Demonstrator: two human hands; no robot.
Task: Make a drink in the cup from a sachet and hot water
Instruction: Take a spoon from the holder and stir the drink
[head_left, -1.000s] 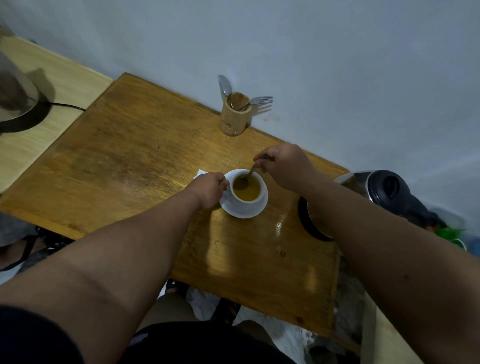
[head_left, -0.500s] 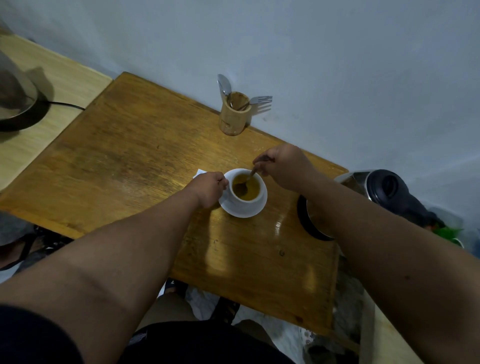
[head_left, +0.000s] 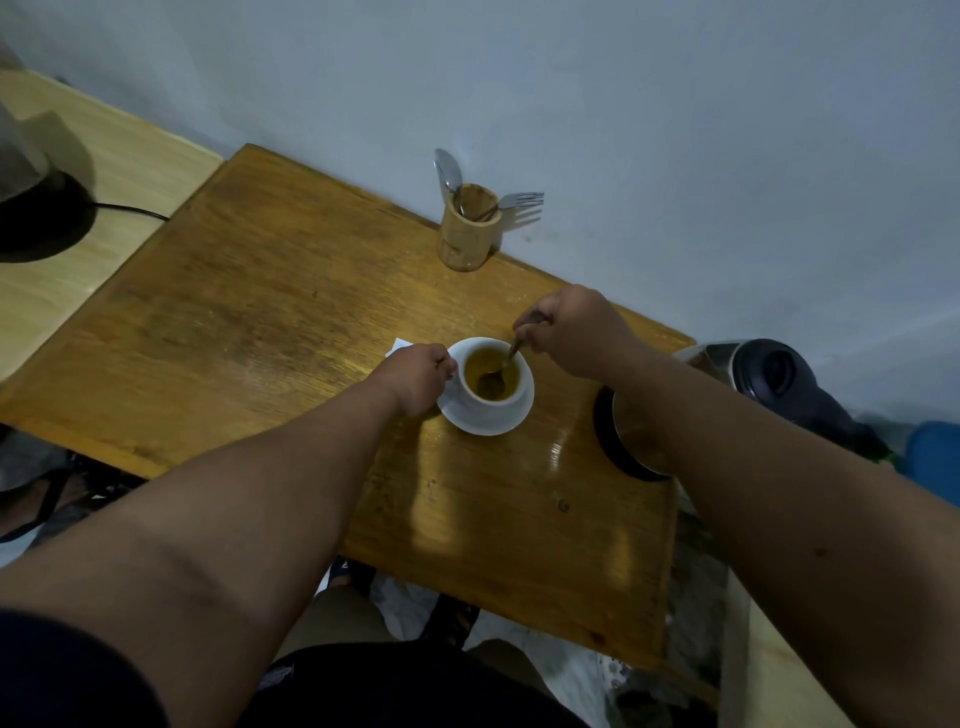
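Note:
A white cup (head_left: 480, 405) full of yellow-brown drink stands on a white saucer (head_left: 511, 418) near the middle of the wooden table (head_left: 249, 332). My left hand (head_left: 418, 376) grips the cup's left side, where the handle is hidden under my fingers. My right hand (head_left: 574, 330) pinches the handle of a small spoon (head_left: 501, 366) whose bowl lies in the drink. A white corner of a sachet (head_left: 399, 345) pokes out behind my left hand.
A steel kettle (head_left: 748, 374) on a dark base stands at the table's right edge, partly behind my right forearm. A bamboo holder (head_left: 470, 234) with a spoon and fork stands by the wall. A dark round appliance with a cord (head_left: 31, 208) sits far left.
The spoon's bowl has swept around inside the cup, from the far left side toward the near middle. My right hand shifted slightly. My left hand and the cup stayed put.

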